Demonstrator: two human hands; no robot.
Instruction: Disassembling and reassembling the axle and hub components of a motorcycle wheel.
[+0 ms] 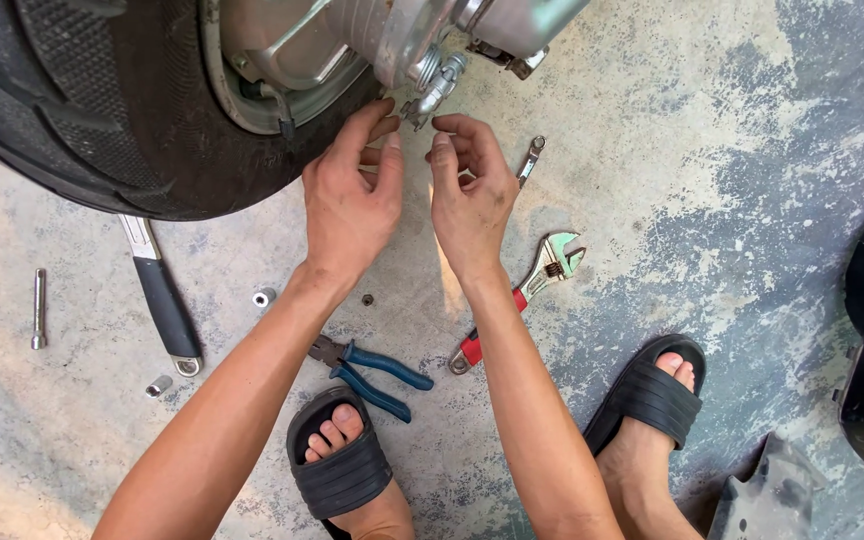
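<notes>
both hands' fingers (384,128) pinched at axle fitting (432,85), tyre (102,130) left, adjustable wrench (527,290), pliers (372,372) below

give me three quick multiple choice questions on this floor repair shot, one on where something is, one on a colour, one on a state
1. Where do the blue-handled pliers lie?
A. on the concrete floor between the forearms
B. on the black rubber tyre
C. in the left hand

2. What colour is the grip of the silver adjustable wrench?
A. green
B. red
C. yellow

3. How is the right hand?
A. flat on the floor
B. gripping the pliers
C. fingertips pinched at the small metal fitting by the wheel

Answers:
1 A, they rest on the floor near the black sandal.
2 B, the handle end is red.
3 C, both it and the left hand meet at the fitting.
</notes>
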